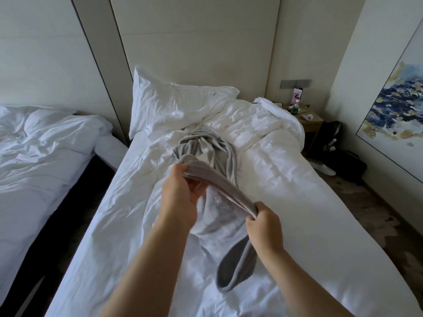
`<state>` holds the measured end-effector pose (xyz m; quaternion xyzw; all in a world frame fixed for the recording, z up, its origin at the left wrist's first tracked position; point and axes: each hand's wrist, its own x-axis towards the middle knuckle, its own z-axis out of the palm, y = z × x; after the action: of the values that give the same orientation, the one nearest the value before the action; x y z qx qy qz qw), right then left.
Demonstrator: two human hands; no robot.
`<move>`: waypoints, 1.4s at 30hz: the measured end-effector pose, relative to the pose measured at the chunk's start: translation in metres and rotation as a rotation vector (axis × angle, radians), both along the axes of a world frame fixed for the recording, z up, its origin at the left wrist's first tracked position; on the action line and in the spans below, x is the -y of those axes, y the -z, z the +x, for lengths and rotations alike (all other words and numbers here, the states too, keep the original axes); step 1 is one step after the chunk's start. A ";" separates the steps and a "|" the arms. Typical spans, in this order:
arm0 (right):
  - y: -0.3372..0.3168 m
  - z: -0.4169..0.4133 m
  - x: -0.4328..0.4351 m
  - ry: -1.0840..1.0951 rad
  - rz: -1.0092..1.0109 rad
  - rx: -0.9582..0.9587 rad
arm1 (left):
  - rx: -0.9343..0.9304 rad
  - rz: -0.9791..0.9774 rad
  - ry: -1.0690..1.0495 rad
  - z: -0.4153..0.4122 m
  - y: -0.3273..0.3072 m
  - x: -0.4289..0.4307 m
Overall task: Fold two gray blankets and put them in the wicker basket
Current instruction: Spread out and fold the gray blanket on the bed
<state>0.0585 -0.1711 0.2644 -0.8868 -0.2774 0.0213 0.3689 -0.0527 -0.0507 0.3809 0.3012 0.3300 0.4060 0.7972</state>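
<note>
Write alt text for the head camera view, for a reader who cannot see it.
A person's left hand and right hand grip one edge of a gray blanket, held over an unmade white bed. A pillow lies at its head; a second bed stands at left, a nightstand at right.

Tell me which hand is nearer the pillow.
Left. The left hand grips the gray blanket farther up the bed, toward the pillow; the right hand pinches the same blanket lower down and rightward, farther away.
</note>
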 end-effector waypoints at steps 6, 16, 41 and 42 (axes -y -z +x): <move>0.062 0.040 0.041 0.032 -0.302 -0.041 | -0.012 -0.236 -0.317 -0.050 0.054 -0.052; 0.144 0.058 0.108 0.159 -0.529 -0.186 | -0.513 -0.729 -0.434 -0.159 0.257 -0.046; 0.213 0.065 0.158 0.361 -0.478 -0.719 | -0.958 -0.688 -0.175 -0.202 0.338 -0.016; 0.223 0.059 0.169 0.365 -0.498 -0.783 | -1.023 -0.691 -0.171 -0.211 0.351 -0.007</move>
<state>0.1179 -0.3396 0.0413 -0.9076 0.0552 0.3531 0.2202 -0.2634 -0.0437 0.0295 0.1547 0.8055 0.1424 0.5541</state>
